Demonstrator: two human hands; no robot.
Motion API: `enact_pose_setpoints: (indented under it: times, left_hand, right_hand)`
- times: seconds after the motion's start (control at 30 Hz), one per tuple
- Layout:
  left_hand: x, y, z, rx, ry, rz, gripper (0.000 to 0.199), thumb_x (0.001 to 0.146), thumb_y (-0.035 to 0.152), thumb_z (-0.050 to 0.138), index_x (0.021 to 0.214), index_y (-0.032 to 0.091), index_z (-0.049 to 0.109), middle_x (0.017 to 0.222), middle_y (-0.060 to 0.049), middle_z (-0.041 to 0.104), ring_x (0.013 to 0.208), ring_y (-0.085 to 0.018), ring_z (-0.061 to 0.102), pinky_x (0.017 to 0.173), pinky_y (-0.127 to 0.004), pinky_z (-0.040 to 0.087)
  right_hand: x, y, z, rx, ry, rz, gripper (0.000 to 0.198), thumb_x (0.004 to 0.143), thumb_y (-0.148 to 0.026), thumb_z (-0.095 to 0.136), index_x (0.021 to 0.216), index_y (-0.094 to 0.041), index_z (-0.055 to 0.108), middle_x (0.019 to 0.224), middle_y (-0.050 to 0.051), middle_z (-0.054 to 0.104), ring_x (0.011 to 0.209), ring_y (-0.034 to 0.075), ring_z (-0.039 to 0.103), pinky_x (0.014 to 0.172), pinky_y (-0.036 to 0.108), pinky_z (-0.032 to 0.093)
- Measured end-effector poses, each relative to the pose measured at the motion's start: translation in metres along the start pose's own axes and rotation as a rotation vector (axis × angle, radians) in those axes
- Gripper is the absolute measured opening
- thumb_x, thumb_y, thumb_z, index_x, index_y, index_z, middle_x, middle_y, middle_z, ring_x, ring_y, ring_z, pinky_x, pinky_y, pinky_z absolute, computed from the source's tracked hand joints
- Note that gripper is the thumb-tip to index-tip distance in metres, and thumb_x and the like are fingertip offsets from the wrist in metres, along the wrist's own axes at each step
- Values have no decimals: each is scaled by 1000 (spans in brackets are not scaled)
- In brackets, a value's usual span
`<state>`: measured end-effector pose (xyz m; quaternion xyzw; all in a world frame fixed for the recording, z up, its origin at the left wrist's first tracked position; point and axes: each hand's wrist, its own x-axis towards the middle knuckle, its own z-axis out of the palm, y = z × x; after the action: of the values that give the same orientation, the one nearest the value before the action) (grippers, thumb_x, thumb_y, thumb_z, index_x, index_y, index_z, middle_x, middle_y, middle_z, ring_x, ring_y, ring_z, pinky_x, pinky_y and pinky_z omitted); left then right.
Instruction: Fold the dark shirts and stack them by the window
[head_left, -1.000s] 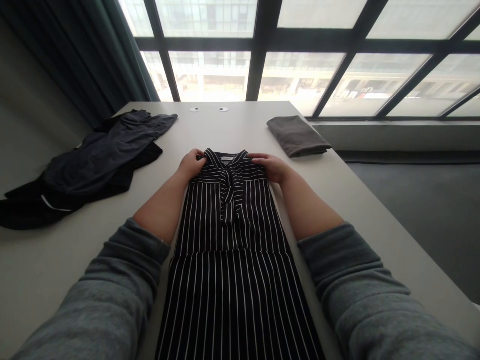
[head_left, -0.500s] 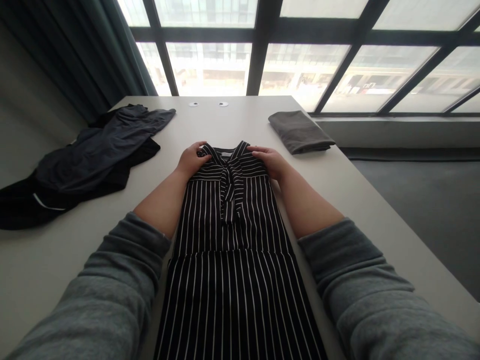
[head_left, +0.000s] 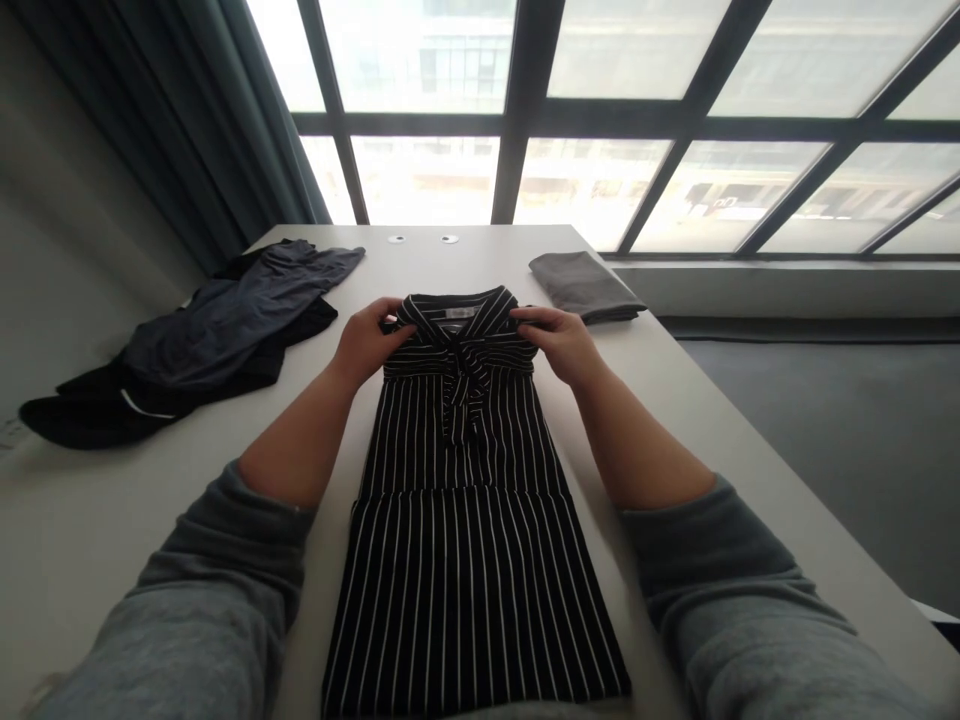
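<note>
Black-and-white striped garment [head_left: 457, 570] lies lengthwise on the white table [head_left: 450, 262], collar [head_left: 495, 310] at the far end, between a heap of dark clothes [head_left: 225, 320] and a folded grey cloth [head_left: 581, 287]. Left hand [head_left: 367, 340] pinches one shoulder, thumb on top, fingers nearly closed; right hand [head_left: 564, 345] pinches the opposite shoulder likewise, though its thumb contact is hard to make out. Judgement: both grips should stay level and equally far from the collar, tension light and even, so that the neck tie [head_left: 463, 400] lies centred and the stripes run straight.
</note>
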<state>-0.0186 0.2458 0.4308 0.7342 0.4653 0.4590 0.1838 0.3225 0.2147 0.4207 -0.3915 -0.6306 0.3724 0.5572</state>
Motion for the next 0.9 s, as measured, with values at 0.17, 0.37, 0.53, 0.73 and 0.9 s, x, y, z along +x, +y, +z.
enact_pose_setpoints:
  times: [0.17, 0.37, 0.53, 0.73, 0.9]
  left_hand:
    - [-50, 17, -25, 79, -168, 99, 28, 84, 38, 74, 105, 21, 76, 92, -1, 76, 80, -18, 69, 75, -28, 55]
    - [-103, 10, -33, 191, -608, 303, 27, 82, 17, 58, 102, 25, 73, 113, -2, 76, 97, -18, 72, 86, -28, 56]
    - [-117, 12, -39, 258, -694, 320, 34, 81, 16, 55, 108, 25, 74, 125, -3, 75, 114, -21, 70, 102, -32, 55]
    - [-110, 37, -24, 189, -513, 213, 35, 93, 26, 50, 119, 24, 74, 130, -6, 74, 122, -24, 69, 111, -41, 52]
    - [-123, 39, 12, 412, -712, 285, 69, 93, 40, 69, 158, 27, 50, 170, -8, 41, 159, -32, 34, 131, -52, 28]
  right_hand:
    - [-51, -23, -6, -320, -154, -191, 19, 89, -28, 75, 106, -27, 84, 117, 4, 76, 105, 21, 73, 96, 36, 59]
    - [-110, -24, -18, -624, -576, -257, 20, 91, -19, 67, 102, -26, 83, 118, 6, 77, 102, 21, 75, 95, 35, 60]
    - [-132, -28, -23, -751, -617, -226, 21, 87, -12, 62, 93, -22, 80, 130, 7, 73, 110, 23, 74, 99, 37, 59]
    - [-127, -43, 17, -747, -238, -184, 33, 95, -20, 62, 127, -23, 69, 129, 9, 71, 119, 26, 68, 107, 45, 54]
    - [-129, -34, 47, -921, -310, -245, 45, 88, -7, 63, 129, -23, 71, 119, 10, 68, 112, 26, 63, 104, 43, 52]
